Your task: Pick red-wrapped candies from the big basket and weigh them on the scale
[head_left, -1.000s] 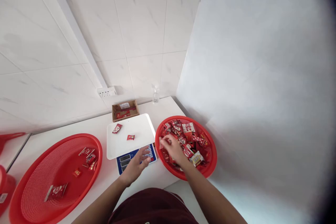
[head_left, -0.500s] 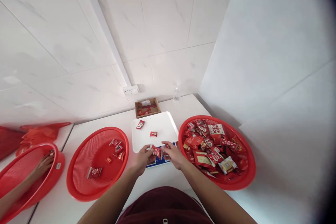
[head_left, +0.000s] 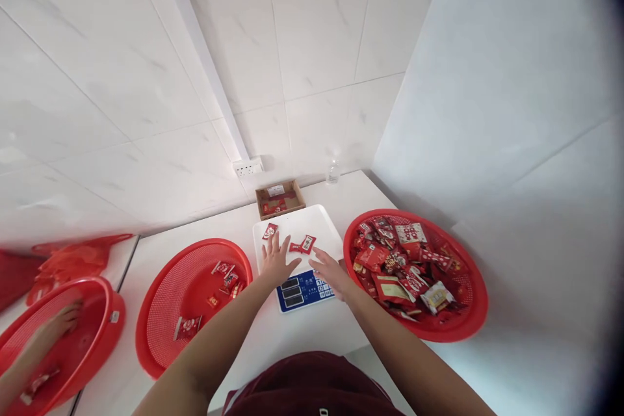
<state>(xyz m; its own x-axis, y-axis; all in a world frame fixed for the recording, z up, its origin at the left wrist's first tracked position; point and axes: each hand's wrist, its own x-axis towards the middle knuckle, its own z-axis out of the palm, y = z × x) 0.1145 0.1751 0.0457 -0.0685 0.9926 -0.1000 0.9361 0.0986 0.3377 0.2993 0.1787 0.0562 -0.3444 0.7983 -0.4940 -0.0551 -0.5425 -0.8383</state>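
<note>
My left hand [head_left: 275,264] hovers over the white pan [head_left: 324,224] of a weighing scale, fingers spread and holding nothing. Its fingertips are close to a red wrapped snack packet [head_left: 270,230]; whether they touch it I cannot tell. Across from it, my right hand [head_left: 332,273] is open at the pan's right front edge, over the keypad side of the blue display panel [head_left: 292,292]. Between the hands, a small red packet [head_left: 295,247] lies against a larger red-and-white one [head_left: 307,244].
On the right, a red basket [head_left: 480,302] holds a heap of wrapped snacks. A second red basket [head_left: 146,325] at left holds several packets. Another person's hand [head_left: 65,320] reaches into a red basket [head_left: 114,302] farther left. Behind the scale stand a cardboard box [head_left: 262,210] and a clear bottle [head_left: 333,171].
Both hands have let go of the packets they held and opened. Two packets now lie together mid-pan, and the scale's blue panel shows more. The other person's hand has shifted in its basket.
</note>
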